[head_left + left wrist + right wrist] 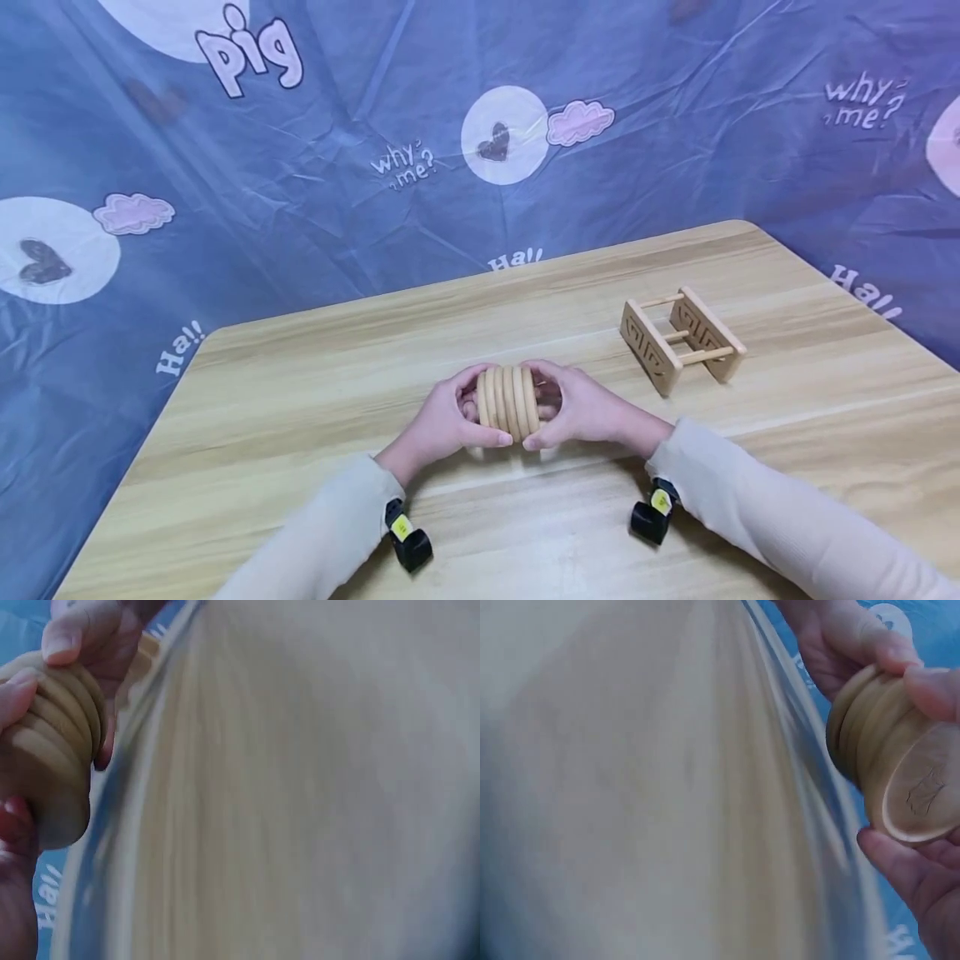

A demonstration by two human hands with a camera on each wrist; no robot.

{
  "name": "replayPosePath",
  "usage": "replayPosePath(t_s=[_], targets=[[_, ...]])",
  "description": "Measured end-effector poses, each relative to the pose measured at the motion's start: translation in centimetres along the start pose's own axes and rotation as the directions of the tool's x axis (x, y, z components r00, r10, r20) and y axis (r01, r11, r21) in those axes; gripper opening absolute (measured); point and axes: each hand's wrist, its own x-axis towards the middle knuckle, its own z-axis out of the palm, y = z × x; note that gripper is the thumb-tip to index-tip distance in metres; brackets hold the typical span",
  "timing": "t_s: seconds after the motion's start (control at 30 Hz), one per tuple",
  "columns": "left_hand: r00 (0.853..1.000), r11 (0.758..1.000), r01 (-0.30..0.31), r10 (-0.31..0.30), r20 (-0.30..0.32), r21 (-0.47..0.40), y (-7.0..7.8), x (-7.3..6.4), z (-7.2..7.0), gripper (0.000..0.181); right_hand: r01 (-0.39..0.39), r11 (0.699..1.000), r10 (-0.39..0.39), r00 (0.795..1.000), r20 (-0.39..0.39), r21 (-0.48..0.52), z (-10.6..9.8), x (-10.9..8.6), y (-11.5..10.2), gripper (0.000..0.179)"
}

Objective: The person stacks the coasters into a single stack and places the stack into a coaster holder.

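Observation:
A stack of several round wooden coasters (508, 404) is held on its side between both hands, near the middle of the table. My left hand (444, 418) grips the left end, thumb on the near side. The right hand (588, 407) grips the opposite end, its thumb close to the left one. In the right wrist view, the end coaster (924, 787) shows a rimmed, recessed face with a small dark mark like a leaf. Fingers behind the stack are partly hidden.
A small wooden rack (652, 346) with carved side panels and thin dowels stands on the table (315, 383) to the right, beyond the right hand. A blue printed cloth (330, 208) hangs behind the table's back edge.

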Motion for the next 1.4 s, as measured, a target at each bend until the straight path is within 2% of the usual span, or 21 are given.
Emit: replayPosePath(t_s=[0.2, 0.37, 0.53, 0.63, 0.7, 0.77, 0.9, 0.97, 1.03, 1.13, 1.2, 1.3, 1.4], targets=[[0.996, 0.998, -0.060, 0.061, -0.061, 0.024, 2.0, 0.4, 1.0, 0.091, 0.049, 0.997, -0.051, 0.998, -0.024, -0.062, -1.6, -0.9, -1.2, 0.096], [0.991, 0.991, -0.088, 0.097, -0.097, 0.098, 3.9, 0.9, 2.1, 0.092, 0.103, 0.992, -0.105, 0.994, -0.018, -0.077, -3.5, -1.8, -1.9, 0.101], [0.978, 0.977, -0.130, 0.154, -0.138, 0.168, 5.5, 1.9, 3.5, 0.093, 0.198, 0.964, -0.203, 0.979, -0.011, -0.180, -6.0, -2.7, -2.7, 0.104], [0.972, 0.965, -0.142, 0.178, -0.155, 0.220, 6.6, 2.7, 4.4, 0.094, 0.255, 0.946, -0.259, 0.966, 0.004, -0.198, -7.6, -3.0, -2.9, 0.103], [0.964, 0.949, -0.164, 0.212, -0.161, 0.271, 7.2, 3.2, 5.1, 0.093, 0.287, 0.939, -0.290, 0.957, 0.012, -0.190, -8.6, -3.2, -2.9, 0.102], [0.955, 0.938, -0.200, 0.251, -0.158, 0.282, 7.7, 3.8, 5.8, 0.092, 0.314, 0.930, -0.318, 0.948, 0.012, -0.192, -9.4, -3.6, -2.9, 0.101], [0.931, 0.910, -0.275, 0.333, -0.151, 0.312, 8.1, 5.1, 7.1, 0.087, 0.310, 0.933, -0.314, 0.949, 0.007, -0.184, -11.2, -4.4, -3.0, 0.099], [0.920, 0.887, -0.297, 0.365, -0.143, 0.352, 8.4, 5.7, 7.8, 0.085, 0.324, 0.928, -0.325, 0.945, 0.025, -0.184, -12.1, -4.8, -3.0, 0.099], [0.906, 0.855, -0.313, 0.399, -0.140, 0.413, 8.6, 6.3, 8.3, 0.086, 0.358, 0.917, -0.354, 0.934, 0.056, -0.174, -13.0, -5.0, -2.9, 0.098], [0.896, 0.817, -0.318, 0.425, -0.131, 0.480, 9.0, 7.2, 9.1, 0.090, 0.428, 0.888, -0.419, 0.904, 0.087, -0.171, -14.4, -5.3, -2.7, 0.098], [0.897, 0.809, -0.308, 0.422, -0.130, 0.501, 9.3, 7.8, 9.5, 0.092, 0.462, 0.876, -0.453, 0.887, 0.093, -0.137, -15.2, -5.4, -2.5, 0.096], [0.909, 0.816, -0.286, 0.396, -0.127, 0.502, 9.8, 8.7, 10.3, 0.093, 0.494, 0.869, -0.488, 0.867, 0.100, -0.040, -16.2, -5.7, -2.3, 0.096], [0.918, 0.828, -0.266, 0.374, -0.133, 0.494, 10.1, 9.5, 11.0, 0.094, 0.490, 0.871, -0.491, 0.866, 0.098, 0.037, -17.0, -6.0, -1.9, 0.096]])
